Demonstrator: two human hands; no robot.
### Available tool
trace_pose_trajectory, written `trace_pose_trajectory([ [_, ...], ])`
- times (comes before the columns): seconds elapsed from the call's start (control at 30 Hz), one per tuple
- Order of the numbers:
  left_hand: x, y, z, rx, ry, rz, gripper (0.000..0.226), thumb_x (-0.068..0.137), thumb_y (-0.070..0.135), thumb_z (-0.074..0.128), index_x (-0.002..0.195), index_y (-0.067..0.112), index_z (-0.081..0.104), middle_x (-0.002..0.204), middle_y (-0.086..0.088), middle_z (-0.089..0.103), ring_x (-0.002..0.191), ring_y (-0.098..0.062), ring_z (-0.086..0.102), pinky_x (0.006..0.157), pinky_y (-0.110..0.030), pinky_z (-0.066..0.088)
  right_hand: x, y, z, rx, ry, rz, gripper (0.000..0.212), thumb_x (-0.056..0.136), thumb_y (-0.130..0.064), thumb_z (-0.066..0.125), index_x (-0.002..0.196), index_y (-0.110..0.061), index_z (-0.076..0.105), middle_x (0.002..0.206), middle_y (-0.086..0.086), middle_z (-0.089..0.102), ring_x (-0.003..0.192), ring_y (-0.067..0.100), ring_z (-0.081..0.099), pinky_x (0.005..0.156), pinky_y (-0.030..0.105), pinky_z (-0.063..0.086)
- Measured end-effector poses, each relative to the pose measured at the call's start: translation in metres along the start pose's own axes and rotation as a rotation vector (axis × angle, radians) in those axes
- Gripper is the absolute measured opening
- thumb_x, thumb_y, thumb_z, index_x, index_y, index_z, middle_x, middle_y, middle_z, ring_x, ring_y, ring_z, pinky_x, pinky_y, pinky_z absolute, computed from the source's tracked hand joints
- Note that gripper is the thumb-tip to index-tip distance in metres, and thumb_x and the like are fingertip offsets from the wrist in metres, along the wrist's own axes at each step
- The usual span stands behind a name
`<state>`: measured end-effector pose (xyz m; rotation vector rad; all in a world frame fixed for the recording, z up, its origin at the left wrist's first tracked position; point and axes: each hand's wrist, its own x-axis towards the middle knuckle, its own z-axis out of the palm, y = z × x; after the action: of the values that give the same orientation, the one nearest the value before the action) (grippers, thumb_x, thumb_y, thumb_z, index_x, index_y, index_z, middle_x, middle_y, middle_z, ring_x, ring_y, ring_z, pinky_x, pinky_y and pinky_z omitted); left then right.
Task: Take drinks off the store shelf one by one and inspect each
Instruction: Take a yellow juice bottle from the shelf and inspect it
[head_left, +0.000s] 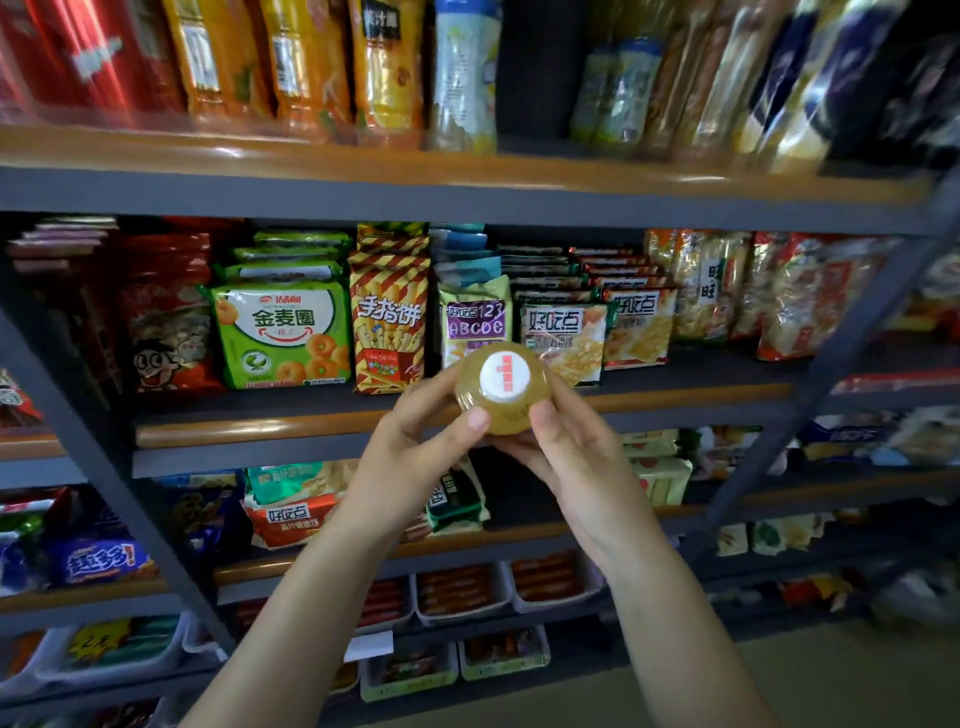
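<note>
Both hands, left hand (415, 436) and right hand (566, 447), grip one bottle (501, 384) between them, cap facing me; so mid-inspection, with more drinks (462, 78) waiting on the shelf above.

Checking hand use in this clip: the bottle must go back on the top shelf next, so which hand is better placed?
Probably the right hand. Both hands grip the bottle, cap toward the camera, but the open gap among the drinks on the top shelf lies up and slightly right, nearer that side. The left hand could simply let go.

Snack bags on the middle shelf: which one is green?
The green ring-biscuit bag, between the red cartoon-face bag and the red-and-yellow striped finger-biscuit bag; no other front bag in that row is mostly green.
</note>
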<state>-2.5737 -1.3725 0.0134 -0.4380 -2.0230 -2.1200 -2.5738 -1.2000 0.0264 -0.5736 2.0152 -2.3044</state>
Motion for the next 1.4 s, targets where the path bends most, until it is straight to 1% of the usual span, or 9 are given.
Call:
trace_pose_trajectory([
  [0.17,0.027,0.013,0.031,-0.061,-0.147,0.061,0.054,0.091,0.015,0.066,0.143,0.023,0.052,0.139,0.007,0.062,0.131,-0.01,0.055,0.097,-0.022,0.05,0.005,-0.015,-0.038,0.09,0.026,-0.043,0.065,0.068,-0.062,0.084,0.128,-0.049,0.064,0.143,-0.006,0.06,0.137,0.015,0.051,0.116,0.045,0.038],
  [0.4,0.051,0.029,0.087,-0.013,-0.199,0.149,0.057,0.09,0.016,0.061,0.146,0.02,0.048,0.137,0.01,0.064,0.127,-0.005,0.058,0.093,-0.017,0.049,0.005,-0.038,-0.084,0.074,0.104,-0.089,0.078,0.079,-0.055,0.079,0.146,-0.024,0.053,0.148,0.004,0.056,0.136,0.024,0.053,0.113,0.052,0.042],
  [0.6,0.072,0.054,0.123,0.097,-0.146,0.272,0.057,0.087,0.041,0.067,0.14,0.024,0.055,0.129,0.001,0.067,0.12,-0.021,0.063,0.095,-0.039,0.054,0.006,-0.073,-0.119,-0.12,0.034,-0.164,0.056,0.09,-0.043,0.062,0.144,-0.029,0.052,0.13,0.001,0.069,0.105,0.022,0.072,0.086,0.035,0.06],
  [0.7,0.086,0.079,0.139,0.073,-0.139,0.298,0.049,0.087,0.052,0.058,0.129,0.027,0.063,0.111,0.002,0.073,0.089,-0.02,0.069,0.067,-0.034,0.058,0.012,-0.09,-0.137,-0.213,-0.007,-0.212,0.061,0.089,-0.029,0.067,0.146,-0.037,0.046,0.127,-0.012,0.068,0.062,0.014,0.066,0.059,0.028,0.055],
  [0.8,0.103,0.098,0.155,0.098,-0.123,0.322,0.04,0.094,0.05,0.056,0.123,0.025,0.068,0.097,0.005,0.073,0.07,-0.011,0.061,0.053,-0.027,0.05,0.027,-0.103,-0.15,-0.256,0.012,-0.265,0.067,0.087,-0.032,0.075,0.147,-0.036,0.044,0.125,-0.009,0.068,0.047,0.024,0.053,0.047,0.034,0.049],
  [0.9,0.118,0.114,0.168,0.134,-0.062,0.355,0.039,0.097,0.052,0.053,0.122,0.025,0.068,0.093,0.013,0.072,0.07,-0.005,0.062,0.057,-0.024,0.051,0.043,-0.126,-0.16,-0.288,0.044,-0.309,0.056,0.091,-0.019,0.074,0.141,-0.032,0.051,0.119,-0.005,0.071,0.052,0.02,0.062,0.049,0.031,0.051],
  [1.1,0.172,0.12,0.15,0.421,0.24,0.451,0.053,0.096,0.061,0.043,0.119,0.023,0.073,0.114,0.011,0.072,0.114,-0.008,0.062,0.099,-0.028,0.045,0.08,-0.171,-0.18,-0.233,0.146,-0.463,0.05,0.095,-0.011,0.067,0.138,-0.021,0.043,0.119,-0.002,0.069,0.063,0.03,0.07,0.059,0.03,0.055],
  [1.23,0.207,0.104,0.134,0.976,0.395,0.515,0.063,0.093,0.059,0.026,0.11,0.021,0.074,0.103,-0.004,0.073,0.103,-0.03,0.062,0.097,-0.043,0.038,0.115,-0.192,-0.184,-0.2,0.169,-0.575,0.056,0.097,-0.005,0.064,0.138,-0.023,0.032,0.13,0.005,0.059,0.08,0.028,0.075,0.071,0.034,0.062],
  [1.4,0.224,0.082,0.126,1.341,0.472,0.515,0.065,0.097,0.056,0.022,0.101,0.02,0.076,0.086,-0.004,0.074,0.088,-0.032,0.063,0.082,-0.042,0.036,0.167,-0.185,-0.185,-0.317,0.172,-0.514,0.064,0.092,-0.008,0.071,0.145,-0.019,0.037,0.133,0.001,0.059,0.098,0.024,0.074,0.078,0.032,0.063],
])
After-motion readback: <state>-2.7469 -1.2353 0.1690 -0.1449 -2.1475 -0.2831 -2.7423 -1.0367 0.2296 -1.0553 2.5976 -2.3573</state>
